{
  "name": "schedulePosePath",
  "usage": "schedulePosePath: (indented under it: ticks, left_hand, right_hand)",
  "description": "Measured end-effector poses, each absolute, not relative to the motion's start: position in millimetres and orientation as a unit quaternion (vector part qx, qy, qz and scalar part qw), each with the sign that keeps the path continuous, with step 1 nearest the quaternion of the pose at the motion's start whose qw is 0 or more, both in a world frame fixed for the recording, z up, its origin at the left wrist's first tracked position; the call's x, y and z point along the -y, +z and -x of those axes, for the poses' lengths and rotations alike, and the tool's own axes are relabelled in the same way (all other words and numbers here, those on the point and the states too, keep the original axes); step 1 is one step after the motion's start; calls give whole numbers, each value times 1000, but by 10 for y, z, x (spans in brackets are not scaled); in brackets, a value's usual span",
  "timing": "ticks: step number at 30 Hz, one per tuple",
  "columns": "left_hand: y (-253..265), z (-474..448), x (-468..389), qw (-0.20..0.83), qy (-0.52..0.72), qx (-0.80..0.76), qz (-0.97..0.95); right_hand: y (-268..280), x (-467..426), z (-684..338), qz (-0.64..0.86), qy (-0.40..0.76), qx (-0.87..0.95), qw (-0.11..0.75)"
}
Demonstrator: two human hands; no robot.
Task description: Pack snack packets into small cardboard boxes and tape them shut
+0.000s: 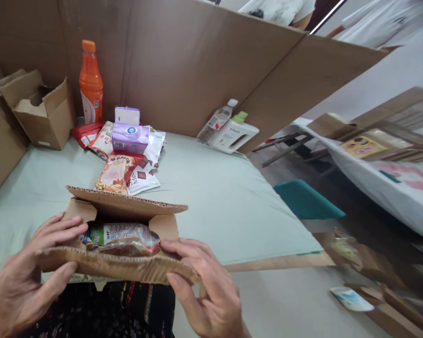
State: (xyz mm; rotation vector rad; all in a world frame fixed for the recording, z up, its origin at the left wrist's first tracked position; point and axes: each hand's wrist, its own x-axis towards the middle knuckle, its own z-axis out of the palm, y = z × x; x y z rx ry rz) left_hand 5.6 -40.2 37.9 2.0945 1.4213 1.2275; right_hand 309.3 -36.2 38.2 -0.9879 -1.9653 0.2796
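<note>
A small cardboard box [127,264] sits at the near edge of the table with its top flaps up. Inside it lies a plastic-wrapped packet [129,233] with printed text and a green patch. My left hand [35,272] grips the box's left end, fingers over the side flap and thumb on the near flap. At the right end, my right hand [206,286] pinches the near flap between thumb and fingers. Beyond the box lie several snack packets [117,172], with a purple tissue pack [131,138] on top of some of them.
An orange bottle [90,84] stands by open cardboard boxes [45,112] at the back left. A clear bottle [216,123] and a white jug [232,136] lean against the cardboard wall [183,65]. To the right are a teal stool [308,199] and another table [373,173]. People in white stand behind the wall.
</note>
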Motion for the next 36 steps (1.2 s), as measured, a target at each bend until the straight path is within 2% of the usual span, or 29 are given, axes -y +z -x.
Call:
schedulePosePath:
  ticks: [4, 9, 14, 19, 27, 31, 36]
  left_hand:
    - [383, -159, 381, 131, 455, -536, -699]
    - [458, -125, 331, 103, 379, -553, -735]
    - [474, -23, 240, 109, 355, -524, -766]
    - [389, 63, 130, 101, 311, -420, -847]
    - [337, 79, 54, 93, 332, -398, -850]
    - [318, 107, 31, 68, 329, -385, -860]
    - [335, 78, 51, 78, 353, -407, -839]
  right_hand:
    - [383, 270, -3101, 444, 67, 780, 436]
    - [395, 178, -3146, 483, 51, 785, 385]
    - [429, 25, -3227, 372, 127, 841, 372]
    - [375, -15, -3352, 303, 93, 894, 316]
    - [439, -4, -3407, 280, -13, 935, 220]
    - [629, -109, -3410, 273, 22, 942, 194]
    - [711, -333, -3352, 259, 145, 945, 135]
